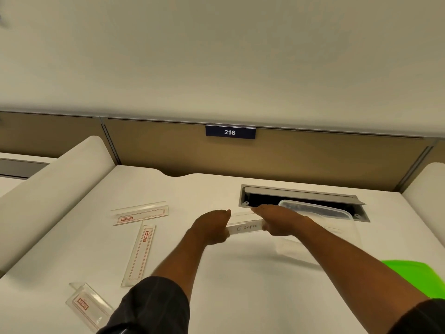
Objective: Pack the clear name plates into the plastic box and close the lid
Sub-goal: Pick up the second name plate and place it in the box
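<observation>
My left hand and my right hand each grip one end of a clear name plate with a white insert reading "GIRAFFE", held just above the white desk. The clear plastic box sits right of it, partly behind my right forearm. Three more clear name plates with red print lie on the desk to the left: one flat at the back, one lengthwise, one near the front edge.
An open cable hatch is sunk into the desk behind the box. A green object lies at the right edge. A tan partition with a "216" sign closes the back; white dividers flank both sides.
</observation>
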A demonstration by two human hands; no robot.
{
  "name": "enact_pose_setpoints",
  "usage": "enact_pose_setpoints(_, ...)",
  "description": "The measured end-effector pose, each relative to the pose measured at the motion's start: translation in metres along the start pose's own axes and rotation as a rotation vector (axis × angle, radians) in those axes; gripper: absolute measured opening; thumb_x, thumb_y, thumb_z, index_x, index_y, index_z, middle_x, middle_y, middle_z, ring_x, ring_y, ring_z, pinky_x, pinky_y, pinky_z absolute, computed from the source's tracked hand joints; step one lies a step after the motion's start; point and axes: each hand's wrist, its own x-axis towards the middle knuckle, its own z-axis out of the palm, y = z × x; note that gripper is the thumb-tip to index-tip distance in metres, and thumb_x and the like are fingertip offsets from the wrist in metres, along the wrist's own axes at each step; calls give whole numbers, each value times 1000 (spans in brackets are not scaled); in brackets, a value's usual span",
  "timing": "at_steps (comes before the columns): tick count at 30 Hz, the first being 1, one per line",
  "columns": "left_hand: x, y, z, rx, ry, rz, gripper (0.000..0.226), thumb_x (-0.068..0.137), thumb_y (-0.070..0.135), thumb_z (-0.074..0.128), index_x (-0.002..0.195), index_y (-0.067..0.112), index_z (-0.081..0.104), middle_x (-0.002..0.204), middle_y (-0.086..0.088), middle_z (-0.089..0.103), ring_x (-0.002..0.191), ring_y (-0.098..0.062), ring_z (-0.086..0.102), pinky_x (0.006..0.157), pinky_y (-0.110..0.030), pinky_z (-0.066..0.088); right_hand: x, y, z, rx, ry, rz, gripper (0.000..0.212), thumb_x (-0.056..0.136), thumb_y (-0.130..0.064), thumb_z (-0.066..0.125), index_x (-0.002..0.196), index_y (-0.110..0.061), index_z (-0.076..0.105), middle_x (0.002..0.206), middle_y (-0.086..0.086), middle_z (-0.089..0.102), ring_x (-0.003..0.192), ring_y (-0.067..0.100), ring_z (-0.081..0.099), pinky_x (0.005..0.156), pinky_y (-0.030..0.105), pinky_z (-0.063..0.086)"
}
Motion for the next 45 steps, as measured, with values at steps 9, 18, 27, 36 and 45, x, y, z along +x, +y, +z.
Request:
enact_pose_setpoints(9,29,59,-27,85,84,101,52,86,33,63,134,18,49,126,-8,53,111,-27,55,83,-38,50,-52,51,-27,138,12,106,41,83,-18,64,123,-20,53,118,2,60,107,25,59,79,28,46)
enact_pose_setpoints(18,72,146,-23,64,102,226,40,86,26,65,123,13,57,120,-10,59,103,-30,61,84,-41,55,-111,120,-33,156,44,309,42,77,-19,73,118,-17,64,119,8,65,106,25,62,89,34,52)
enact_pose_setpoints(27,106,183,3,129,64,270,40,84,16,66,124,15,60,126,-9,61,106,-30,62,83,-40,53,-126,156,-3,159,-48,326,45,75,-22,76,117,-14,63,118,11,63,107,27,60,88,35,52)
enact_pose_setpoints(36,132,193,39,156,-97,194,32,88,17,61,119,12,62,117,-14,63,105,-30,61,83,-37,50,-113,176,33,100,-150,276,28,86,-15,59,112,-7,61,117,17,59,105,31,58,84,36,49)
enact_pose_setpoints(45,147,203,68,218,-203,199,34,82,15,68,115,9,63,113,-16,62,98,-32,63,79,-36,51,-97,180,65,35,-255,232,41,77,-16,75,114,-7,57,120,16,56,104,31,59,75,32,44)
